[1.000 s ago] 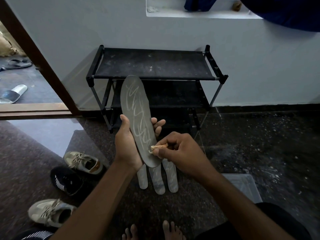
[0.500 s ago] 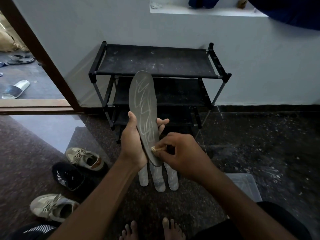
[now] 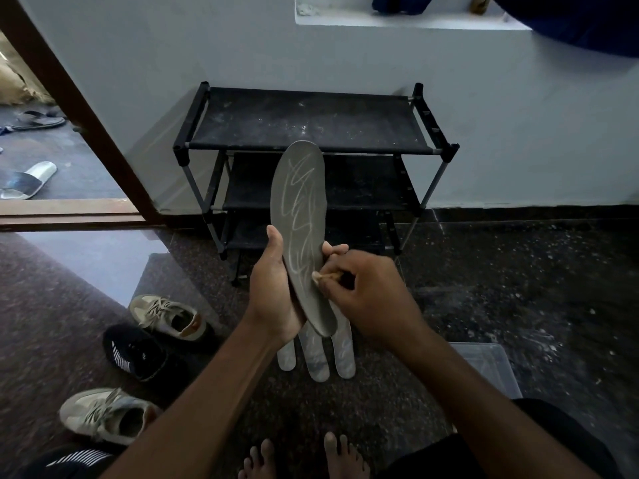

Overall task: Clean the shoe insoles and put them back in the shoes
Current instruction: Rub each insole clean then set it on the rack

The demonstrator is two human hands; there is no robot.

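Observation:
My left hand (image 3: pixel 273 288) grips a grey insole (image 3: pixel 301 209) by its lower half and holds it upright, toe end up. Pale scribbled streaks cover its face. My right hand (image 3: pixel 366 299) pinches a small tan piece (image 3: pixel 320 277), maybe a cloth or sponge, against the insole's lower right part. Three pale insoles (image 3: pixel 316 357) lie side by side on the floor under my hands. Two beige sneakers (image 3: pixel 169 316) (image 3: pixel 103 414) and a black shoe (image 3: pixel 135 350) lie on the floor at the left.
A black three-tier shoe rack (image 3: pixel 311 122) stands against the white wall ahead. A clear plastic box (image 3: pixel 484 364) sits on the floor at my right. A doorway (image 3: pixel 69 212) opens at left, with sandals beyond. My bare feet (image 3: pixel 304 458) show at the bottom.
The insole now tilts less to the left. My right hand with the tan piece has stayed at the insole's lower right, shifting only slightly.

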